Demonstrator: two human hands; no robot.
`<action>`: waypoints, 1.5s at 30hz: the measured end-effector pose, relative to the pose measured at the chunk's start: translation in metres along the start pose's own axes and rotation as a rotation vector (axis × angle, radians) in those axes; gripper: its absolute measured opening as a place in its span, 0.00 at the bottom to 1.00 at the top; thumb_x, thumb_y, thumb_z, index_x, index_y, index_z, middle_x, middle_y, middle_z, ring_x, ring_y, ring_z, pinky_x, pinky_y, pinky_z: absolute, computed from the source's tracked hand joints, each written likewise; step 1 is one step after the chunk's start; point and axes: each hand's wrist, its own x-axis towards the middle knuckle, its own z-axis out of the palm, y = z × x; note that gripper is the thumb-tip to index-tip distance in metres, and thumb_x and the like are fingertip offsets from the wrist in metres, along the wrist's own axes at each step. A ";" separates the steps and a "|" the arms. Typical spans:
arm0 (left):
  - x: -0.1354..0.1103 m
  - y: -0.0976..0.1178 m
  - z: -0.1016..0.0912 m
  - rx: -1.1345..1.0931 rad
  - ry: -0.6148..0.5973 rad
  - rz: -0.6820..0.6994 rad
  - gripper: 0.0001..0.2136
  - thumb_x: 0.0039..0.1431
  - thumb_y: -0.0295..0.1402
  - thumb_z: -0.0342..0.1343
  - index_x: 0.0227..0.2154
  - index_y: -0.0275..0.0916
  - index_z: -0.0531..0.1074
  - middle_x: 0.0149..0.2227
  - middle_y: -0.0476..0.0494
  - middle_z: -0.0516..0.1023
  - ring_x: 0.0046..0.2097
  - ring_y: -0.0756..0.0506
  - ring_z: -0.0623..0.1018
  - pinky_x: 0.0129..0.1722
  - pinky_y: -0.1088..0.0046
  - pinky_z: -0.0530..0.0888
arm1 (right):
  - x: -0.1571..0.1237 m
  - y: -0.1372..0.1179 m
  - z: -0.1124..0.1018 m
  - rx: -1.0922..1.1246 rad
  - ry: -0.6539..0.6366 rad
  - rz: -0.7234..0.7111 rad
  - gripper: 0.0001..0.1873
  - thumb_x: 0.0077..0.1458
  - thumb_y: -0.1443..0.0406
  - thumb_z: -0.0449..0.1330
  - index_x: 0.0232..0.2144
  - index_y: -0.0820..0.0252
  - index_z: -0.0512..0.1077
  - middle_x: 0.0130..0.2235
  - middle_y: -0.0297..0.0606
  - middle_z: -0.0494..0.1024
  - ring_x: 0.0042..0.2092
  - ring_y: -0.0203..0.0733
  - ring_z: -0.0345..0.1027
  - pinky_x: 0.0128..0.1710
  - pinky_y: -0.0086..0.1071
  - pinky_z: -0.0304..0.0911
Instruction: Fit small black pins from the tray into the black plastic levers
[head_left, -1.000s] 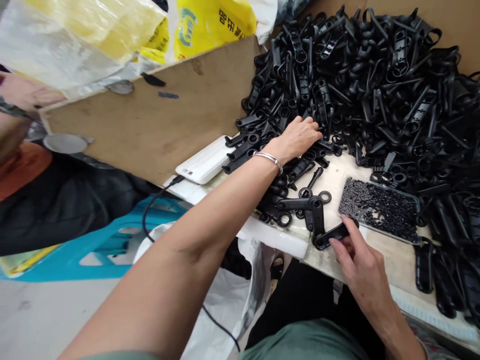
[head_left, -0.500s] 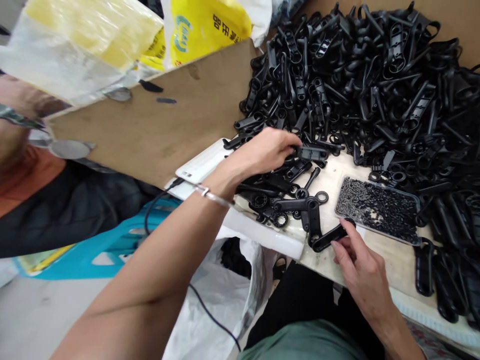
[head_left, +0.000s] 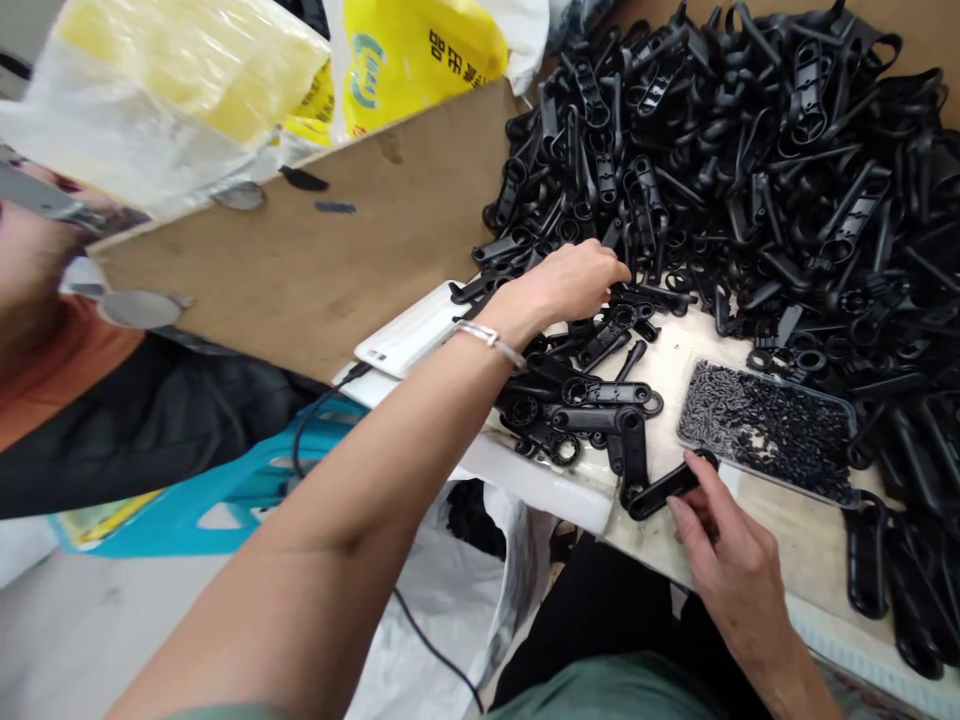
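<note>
- left of the clear rectangular plastic tray (head_left: 795,482) and beyond it, the left hand (head_left: 574,284) bends down over loose black plastic parts; its fingertips are partly hidden, and i can't make out whether they grip anything.
- well left of the tray, a flat white rectangular device (head_left: 401,335) with a black cable (head_left: 319,412) is partly covered by the left forearm.
- farther left, a co-worker in black and orange clothing (head_left: 172,405) is blurred and cut off by the frame edge.
- the tray holds tiny pins (head_left: 720,405), grey toward its left end, black toward its right, with a bare patch between.
- below and left of the tray, a white sack (head_left: 457,590) holds something black, too dark to identify.
- just in front of the tray, the right hand (head_left: 739,565) pinches a long black round-ended plastic piece (head_left: 664,490) narrowly between thumb and fingers.
- that piece extends leftward from the pinch, its far end against another black part (head_left: 634,450); whether they are joined is unclear.
- beyond the tray rises a heap of black plastic parts (head_left: 720,170).
</note>
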 end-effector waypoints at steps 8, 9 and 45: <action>0.017 -0.008 0.015 -0.081 -0.207 0.032 0.30 0.53 0.17 0.47 0.58 0.42 0.72 0.52 0.43 0.80 0.49 0.46 0.78 0.50 0.74 0.71 | 0.004 0.003 0.001 0.012 0.040 -0.060 0.17 0.67 0.66 0.53 0.53 0.71 0.71 0.31 0.38 0.81 0.27 0.35 0.76 0.33 0.24 0.72; 0.014 -0.010 0.012 -0.101 -0.219 0.032 0.30 0.53 0.17 0.47 0.57 0.42 0.73 0.51 0.44 0.80 0.48 0.47 0.78 0.50 0.75 0.70 | 0.005 0.003 0.001 0.013 0.044 -0.063 0.17 0.67 0.66 0.53 0.52 0.72 0.71 0.31 0.39 0.82 0.27 0.35 0.76 0.34 0.24 0.72; -0.193 0.084 0.040 -0.778 0.768 -0.351 0.06 0.58 0.33 0.61 0.36 0.41 0.82 0.39 0.45 0.85 0.43 0.45 0.84 0.47 0.71 0.80 | 0.043 -0.003 -0.023 0.163 0.039 0.163 0.17 0.60 0.58 0.60 0.47 0.60 0.78 0.30 0.34 0.81 0.24 0.35 0.72 0.30 0.30 0.71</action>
